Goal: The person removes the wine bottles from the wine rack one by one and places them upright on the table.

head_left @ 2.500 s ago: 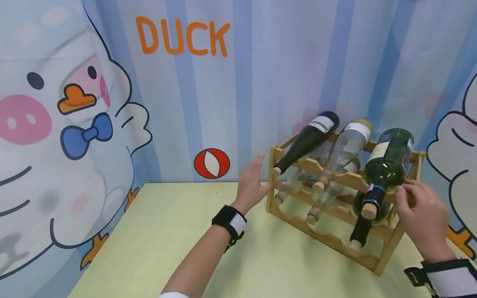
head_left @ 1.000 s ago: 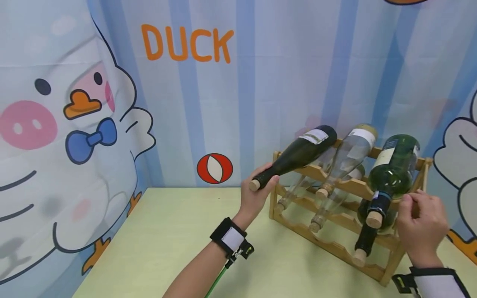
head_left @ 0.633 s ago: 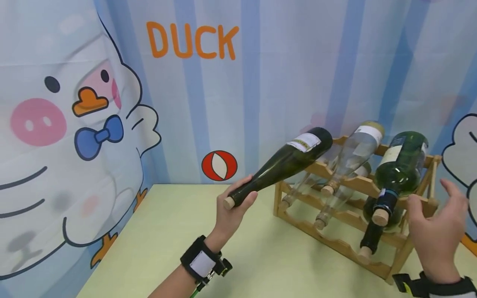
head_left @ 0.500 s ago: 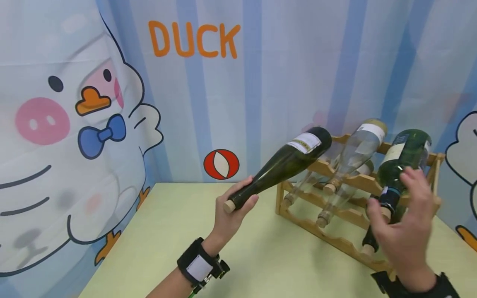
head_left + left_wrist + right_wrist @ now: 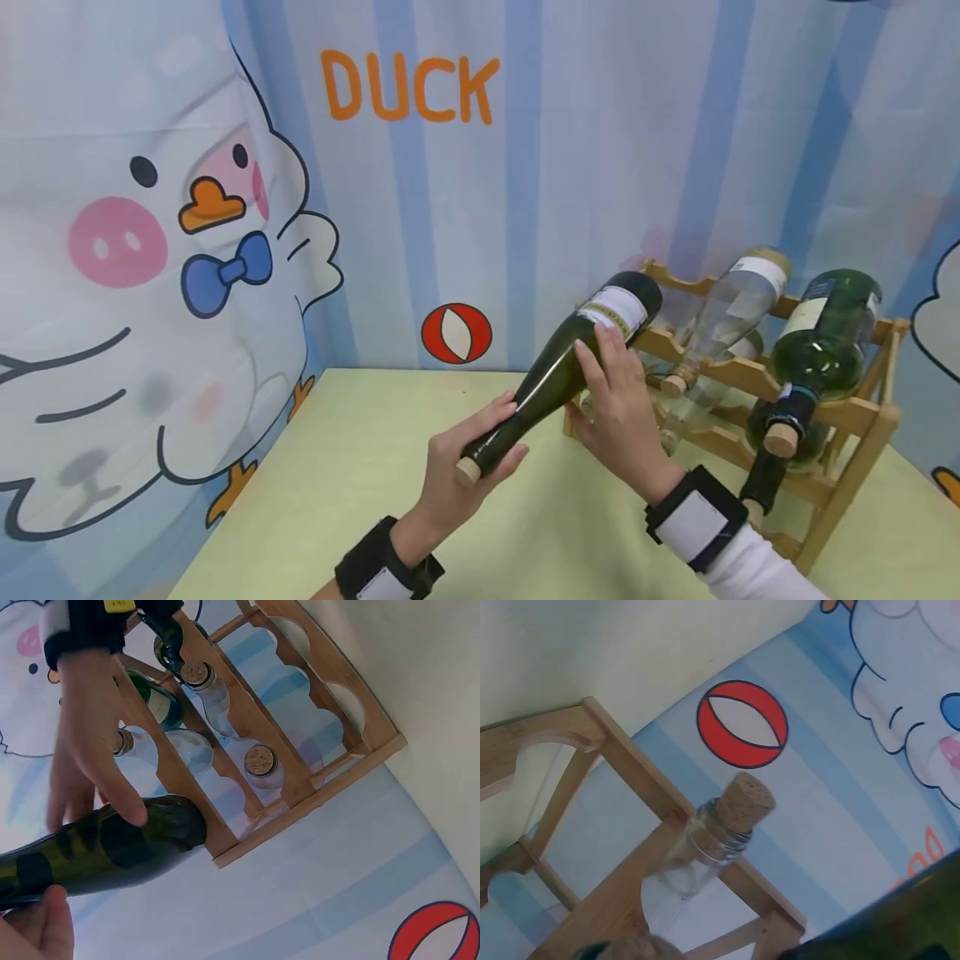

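A dark green wine bottle [image 5: 551, 367] with a white label and a cork slants up to the right in the head view, its base overlapping the rack's left end. My left hand [image 5: 450, 479] grips its neck near the cork. My right hand [image 5: 618, 412] lays nearly straight fingers on the body below the label, the thumb apart beneath. In the left wrist view that hand reaches over the bottle [image 5: 142, 851] from above, close beside the rack. Only an edge of the bottle [image 5: 900, 922] shows in the right wrist view.
A wooden wine rack [image 5: 851, 492] stands on the pale yellow table [image 5: 300, 500] at right. On its top tier lie a clear corked bottle [image 5: 720, 321] and a green one [image 5: 825, 342]; several more lie lower. A printed curtain [image 5: 600, 150] hangs behind.
My left hand took the dark green bottle by its neck and drew it left off the rack's top tier. My right hand left the rack's right side and came across to the bottle's body.
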